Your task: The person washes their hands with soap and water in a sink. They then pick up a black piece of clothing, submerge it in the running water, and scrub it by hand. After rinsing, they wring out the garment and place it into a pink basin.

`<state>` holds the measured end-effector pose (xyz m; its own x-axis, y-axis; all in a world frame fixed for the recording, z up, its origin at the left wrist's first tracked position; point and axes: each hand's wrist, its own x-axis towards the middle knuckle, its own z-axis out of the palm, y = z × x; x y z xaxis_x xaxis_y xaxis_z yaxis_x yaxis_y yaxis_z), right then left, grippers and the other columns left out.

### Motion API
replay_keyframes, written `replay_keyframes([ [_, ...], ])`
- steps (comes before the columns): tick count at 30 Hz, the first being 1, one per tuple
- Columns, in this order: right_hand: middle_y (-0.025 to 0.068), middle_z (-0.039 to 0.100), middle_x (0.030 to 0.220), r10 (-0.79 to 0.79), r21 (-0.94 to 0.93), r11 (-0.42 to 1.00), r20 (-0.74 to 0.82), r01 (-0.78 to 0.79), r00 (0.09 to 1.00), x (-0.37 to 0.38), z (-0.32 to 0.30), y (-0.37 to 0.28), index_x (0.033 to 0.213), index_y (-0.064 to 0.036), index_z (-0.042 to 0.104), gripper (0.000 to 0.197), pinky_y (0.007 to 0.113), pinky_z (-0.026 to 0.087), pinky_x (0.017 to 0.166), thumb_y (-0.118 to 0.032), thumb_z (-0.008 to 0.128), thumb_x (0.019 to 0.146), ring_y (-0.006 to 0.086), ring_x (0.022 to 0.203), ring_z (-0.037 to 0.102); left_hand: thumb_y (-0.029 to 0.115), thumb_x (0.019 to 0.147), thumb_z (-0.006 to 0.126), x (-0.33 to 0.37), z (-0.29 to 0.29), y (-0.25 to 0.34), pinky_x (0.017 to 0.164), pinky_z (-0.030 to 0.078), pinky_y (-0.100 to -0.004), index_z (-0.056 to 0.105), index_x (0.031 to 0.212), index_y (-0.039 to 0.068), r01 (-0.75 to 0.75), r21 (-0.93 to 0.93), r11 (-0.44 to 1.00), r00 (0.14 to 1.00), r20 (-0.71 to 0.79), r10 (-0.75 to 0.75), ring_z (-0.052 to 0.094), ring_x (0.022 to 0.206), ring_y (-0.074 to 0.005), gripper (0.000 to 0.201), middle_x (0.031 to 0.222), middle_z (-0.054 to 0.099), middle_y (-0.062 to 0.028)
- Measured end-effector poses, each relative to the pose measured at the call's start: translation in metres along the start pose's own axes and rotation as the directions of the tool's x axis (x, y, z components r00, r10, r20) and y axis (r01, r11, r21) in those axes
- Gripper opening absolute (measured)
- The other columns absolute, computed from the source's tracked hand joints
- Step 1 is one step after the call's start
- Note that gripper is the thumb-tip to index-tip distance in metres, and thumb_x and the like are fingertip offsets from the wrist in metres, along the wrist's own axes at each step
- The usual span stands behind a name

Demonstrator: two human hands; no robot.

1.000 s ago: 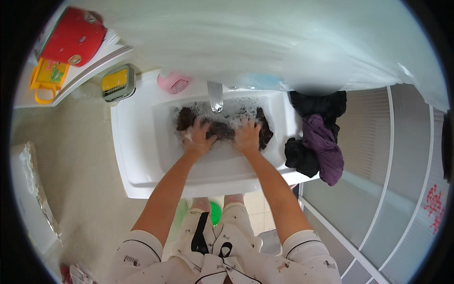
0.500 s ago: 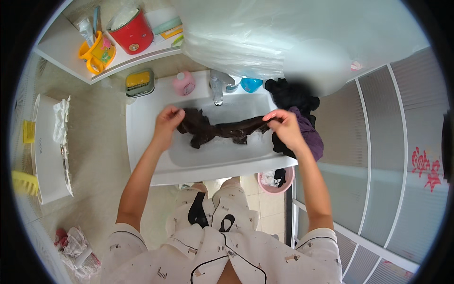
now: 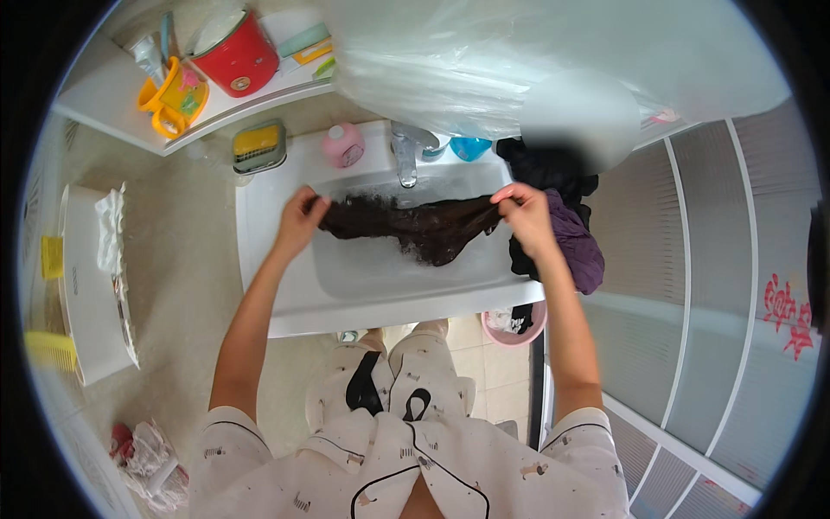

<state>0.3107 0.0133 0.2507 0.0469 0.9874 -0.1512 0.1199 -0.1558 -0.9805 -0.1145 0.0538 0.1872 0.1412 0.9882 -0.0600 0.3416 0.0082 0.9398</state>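
Note:
A wet, dark brown piece of clothing (image 3: 415,225) is stretched sideways over the white sink (image 3: 372,304), its middle sagging into the water. My left hand (image 3: 301,221) pinches its left end near the basin's left side. At the other end, my right hand (image 3: 526,216) grips it between thumb and fingers. Just behind the cloth stands the chrome faucet (image 3: 405,160). The garment's exact kind cannot be made out. Close to my right forearm, a purple cloth (image 3: 575,244) and black clothing (image 3: 553,173) lie piled on the sink's right rim.
A pink bottle (image 3: 344,145), a blue container (image 3: 469,148) and a soap box (image 3: 258,147) line the sink's back edge. Above left, a shelf holds a red tin (image 3: 235,57) and a yellow cup (image 3: 181,93). A pink basin (image 3: 515,327) sits below right; sliding panels (image 3: 718,216) stand at right.
The brown clothing, bunched and twisted before, is now spread wider between my hands. Its middle hangs lower into the water. Both hands keep their hold, slightly higher up.

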Motion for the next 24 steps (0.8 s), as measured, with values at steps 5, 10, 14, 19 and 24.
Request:
replay_keyframes([
  [5, 0.0198, 0.055, 0.125, 0.003, -0.539, 0.840, -0.115, -0.065, 0.993, 0.016, 0.072, 0.154, 0.116, -0.0174, 0.065, 0.034, 0.049, 0.048, 0.086, -0.025, 0.070, 0.083, 0.0345, 0.107, 0.055, 0.028, 0.068, 0.084, -0.010, 0.071, -0.083, 0.096, 0.037, -0.0557, 0.059, 0.115, 0.017, -0.244, 0.603, 0.760, 0.964, 0.239, 0.120, 0.045, 0.118, -0.0369, 0.055, 0.126, 0.050, -0.0154],
  [10, 0.0221, 0.023, 0.156, 0.233, -0.850, 0.463, -0.155, -0.250, 0.960, 0.021, 0.157, 0.170, 0.152, -0.0367, 0.029, 0.084, 0.074, 0.023, 0.103, -0.059, 0.067, 0.081, 0.0486, 0.146, 0.002, 0.042, 0.062, 0.085, -0.006, 0.141, -0.069, 0.106, 0.006, -0.0779, 0.027, 0.152, 0.042, -0.083, 0.844, 0.529, 0.921, 0.268, -0.284, 0.005, 0.144, -0.0529, 0.107, 0.160, 0.011, -0.0182],
  [14, 0.0209, 0.018, 0.160, 0.314, -0.822, 0.538, -0.010, -0.186, 0.949, 0.051, 0.158, 0.195, 0.155, -0.0370, 0.021, 0.092, 0.073, 0.005, 0.110, -0.066, 0.064, 0.079, 0.0450, 0.148, -0.003, 0.049, 0.066, 0.081, -0.009, 0.186, -0.115, 0.106, 0.006, -0.0766, 0.024, 0.155, 0.030, 0.099, 0.878, 0.469, 0.953, 0.052, -0.299, 0.014, 0.140, -0.0541, 0.107, 0.157, 0.013, -0.0264],
  [19, 0.0154, 0.040, 0.149, 0.137, -0.797, 0.604, 0.071, -0.026, 0.988, 0.056, 0.101, 0.223, 0.149, -0.0283, 0.037, 0.083, 0.066, 0.016, 0.111, -0.051, 0.072, 0.078, 0.0412, 0.143, 0.023, 0.041, 0.074, 0.077, 0.002, 0.196, -0.064, 0.109, 0.022, -0.0627, 0.037, 0.150, 0.020, 0.224, 0.774, 0.592, 0.869, 0.116, -0.480, 0.031, 0.133, -0.0477, 0.088, 0.151, 0.023, -0.0280],
  [24, 0.0230, 0.042, 0.146, 0.110, -0.327, 0.841, -0.677, -0.431, 0.728, 0.028, 0.149, 0.202, 0.146, -0.0157, 0.042, 0.083, 0.049, 0.033, 0.110, -0.039, 0.079, 0.075, 0.0373, 0.135, 0.039, 0.045, 0.078, 0.074, 0.025, 0.130, -0.085, 0.106, 0.036, -0.0460, 0.049, 0.142, 0.016, 0.242, 0.687, 0.685, 0.960, -0.065, -0.274, 0.044, 0.127, -0.0364, 0.074, 0.141, 0.040, -0.0220],
])
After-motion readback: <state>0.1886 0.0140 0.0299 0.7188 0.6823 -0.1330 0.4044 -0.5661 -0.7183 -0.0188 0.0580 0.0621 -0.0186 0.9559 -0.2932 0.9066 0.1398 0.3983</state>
